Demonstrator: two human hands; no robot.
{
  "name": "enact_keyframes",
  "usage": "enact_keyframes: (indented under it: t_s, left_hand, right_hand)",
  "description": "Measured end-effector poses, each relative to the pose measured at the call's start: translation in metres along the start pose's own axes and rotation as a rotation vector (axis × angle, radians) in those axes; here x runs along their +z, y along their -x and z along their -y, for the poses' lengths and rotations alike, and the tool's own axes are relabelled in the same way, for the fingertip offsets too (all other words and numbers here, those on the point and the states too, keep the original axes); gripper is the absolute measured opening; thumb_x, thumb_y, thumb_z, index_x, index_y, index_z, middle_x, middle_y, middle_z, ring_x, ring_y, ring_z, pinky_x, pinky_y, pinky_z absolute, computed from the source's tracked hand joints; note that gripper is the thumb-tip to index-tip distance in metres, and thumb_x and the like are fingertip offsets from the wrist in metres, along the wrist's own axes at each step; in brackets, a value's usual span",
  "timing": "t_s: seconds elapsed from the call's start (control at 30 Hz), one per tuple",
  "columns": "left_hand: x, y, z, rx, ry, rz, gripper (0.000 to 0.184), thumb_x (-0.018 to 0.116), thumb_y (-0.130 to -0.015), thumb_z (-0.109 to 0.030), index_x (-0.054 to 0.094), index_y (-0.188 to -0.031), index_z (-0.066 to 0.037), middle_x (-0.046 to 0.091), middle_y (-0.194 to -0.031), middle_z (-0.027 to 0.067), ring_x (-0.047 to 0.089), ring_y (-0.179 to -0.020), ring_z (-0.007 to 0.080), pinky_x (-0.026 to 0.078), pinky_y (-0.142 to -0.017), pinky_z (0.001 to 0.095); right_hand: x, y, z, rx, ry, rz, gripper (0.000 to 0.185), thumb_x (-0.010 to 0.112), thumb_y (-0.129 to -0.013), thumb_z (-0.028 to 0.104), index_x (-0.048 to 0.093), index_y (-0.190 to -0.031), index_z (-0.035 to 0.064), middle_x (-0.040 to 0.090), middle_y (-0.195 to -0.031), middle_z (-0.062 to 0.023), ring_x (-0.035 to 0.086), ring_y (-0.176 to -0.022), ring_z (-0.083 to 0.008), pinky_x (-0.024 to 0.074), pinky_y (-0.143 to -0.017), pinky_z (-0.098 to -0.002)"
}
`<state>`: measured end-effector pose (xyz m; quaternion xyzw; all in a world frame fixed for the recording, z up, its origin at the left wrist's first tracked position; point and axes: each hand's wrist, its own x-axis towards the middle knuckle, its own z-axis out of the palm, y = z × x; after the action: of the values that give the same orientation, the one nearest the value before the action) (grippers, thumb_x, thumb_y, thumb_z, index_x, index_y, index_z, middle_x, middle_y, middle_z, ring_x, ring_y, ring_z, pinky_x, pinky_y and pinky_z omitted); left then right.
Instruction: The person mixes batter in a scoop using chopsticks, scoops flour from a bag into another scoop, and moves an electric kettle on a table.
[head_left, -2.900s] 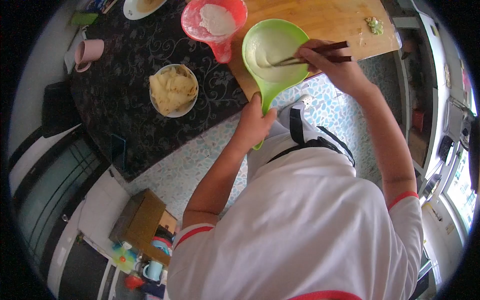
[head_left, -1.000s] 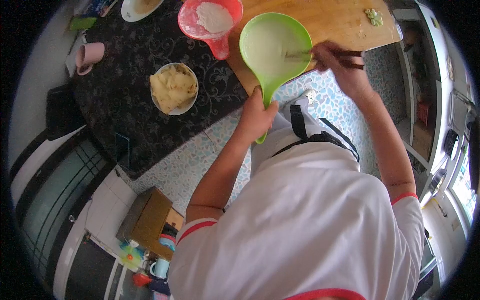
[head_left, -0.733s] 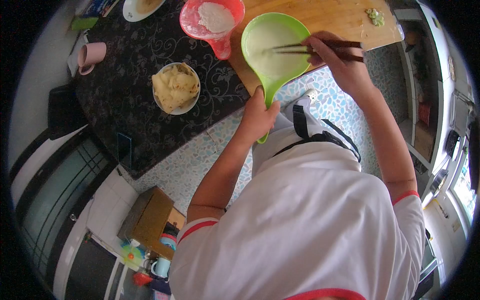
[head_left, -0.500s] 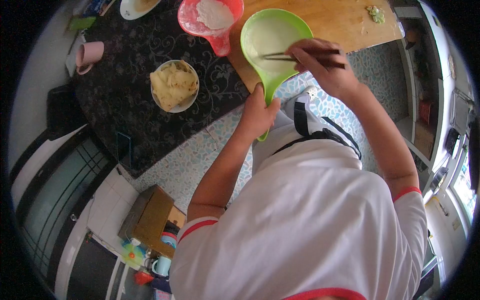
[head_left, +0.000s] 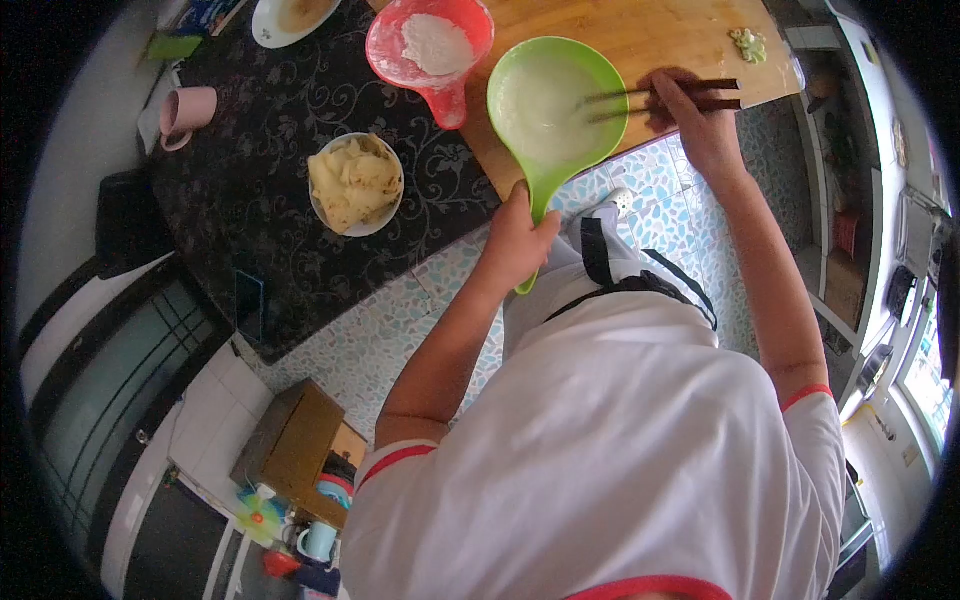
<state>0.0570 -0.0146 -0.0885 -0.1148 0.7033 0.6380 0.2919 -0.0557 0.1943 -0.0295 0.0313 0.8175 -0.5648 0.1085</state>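
My left hand point(head_left: 519, 241) is wrapped round the handle of a green ladle-shaped bowl point(head_left: 541, 180) at the edge of the wooden board. Pale, runny batter point(head_left: 545, 110) fills much of the bowl. Fingers closed, my right hand point(head_left: 695, 122) grips a pair of dark chopsticks point(head_left: 718, 104) to the right of the bowl, and their tips reach over its rim to the batter. Left of the green bowl is a red scoop point(head_left: 450, 107) with white powder point(head_left: 437, 45) in it.
On the dark patterned table point(head_left: 270, 200) stand a white bowl with folded flatbread point(head_left: 356, 184), a pink mug point(head_left: 187, 112), a plate point(head_left: 262, 30) and a dark phone-like object point(head_left: 249, 303). Green scraps point(head_left: 748, 45) lie on the wooden board point(head_left: 680, 40).
My right hand has moved right with the chopsticks, after shifting back and forth over the batter. My left hand keeps its hold on the handle. The view has shifted slightly.
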Motion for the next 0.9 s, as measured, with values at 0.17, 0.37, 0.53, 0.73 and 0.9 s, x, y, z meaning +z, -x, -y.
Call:
enact_keyframes:
  t_s: [0.17,0.37,0.53,0.73,0.9]
  left_hand:
    - [0.000,0.000,-0.003,0.009,0.001,0.017,0.025,0.053,-0.078,-0.008,0.039,-0.097,0.002,0.053,-0.061,0.0123,0.052,-0.042,0.0177,0.043,-0.038,0.0308]
    - [0.003,0.001,-0.005,0.004,-0.009,-0.003,0.018,0.049,-0.080,-0.005,0.041,-0.096,-0.002,0.045,-0.056,0.0025,0.043,-0.039,0.0103,0.037,-0.036,0.0253]
    - [0.001,-0.002,-0.004,0.026,0.013,0.008,0.026,0.053,-0.078,-0.008,0.039,-0.096,0.002,0.052,-0.059,0.0122,0.052,-0.040,0.0178,0.042,-0.038,0.0307]
    - [0.002,-0.002,-0.003,0.023,-0.031,0.000,0.024,0.053,-0.077,-0.009,0.040,-0.095,0.002,0.053,-0.059,0.0127,0.052,-0.040,0.0189,0.043,-0.038,0.0313]
    - [0.001,0.000,-0.003,0.013,-0.018,0.009,0.024,0.053,-0.077,-0.009,0.040,-0.094,0.002,0.053,-0.059,0.0127,0.053,-0.041,0.0191,0.043,-0.039,0.0321]
  right_hand:
    - [0.027,0.011,0.007,-0.046,-0.054,0.224,0.023,0.052,-0.087,0.020,0.061,-0.091,-0.0008,0.060,-0.072,-0.0049,0.054,-0.058,-0.0104,0.0454,-0.054,-0.0226]
    - [0.006,-0.010,0.009,-0.055,-0.066,-0.062,0.019,0.054,-0.085,0.019,0.063,-0.088,0.0021,0.062,-0.074,-0.0049,0.057,-0.058,-0.0105,0.0470,-0.052,-0.0228]
    - [0.008,0.005,-0.002,0.035,-0.047,0.088,0.021,0.053,-0.087,0.019,0.062,-0.090,0.0002,0.062,-0.071,-0.0064,0.057,-0.058,-0.0112,0.0474,-0.055,-0.0236]
    - [0.030,-0.003,-0.019,-0.060,-0.174,0.175,0.021,0.053,-0.087,0.019,0.061,-0.091,-0.0007,0.061,-0.074,-0.0048,0.057,-0.062,-0.0112,0.0478,-0.058,-0.0244]
    - [-0.007,-0.003,0.005,-0.004,0.001,-0.031,0.024,0.051,-0.087,0.022,0.062,-0.083,0.0008,0.061,-0.070,-0.0052,0.055,-0.057,-0.0096,0.0472,-0.052,-0.0229]
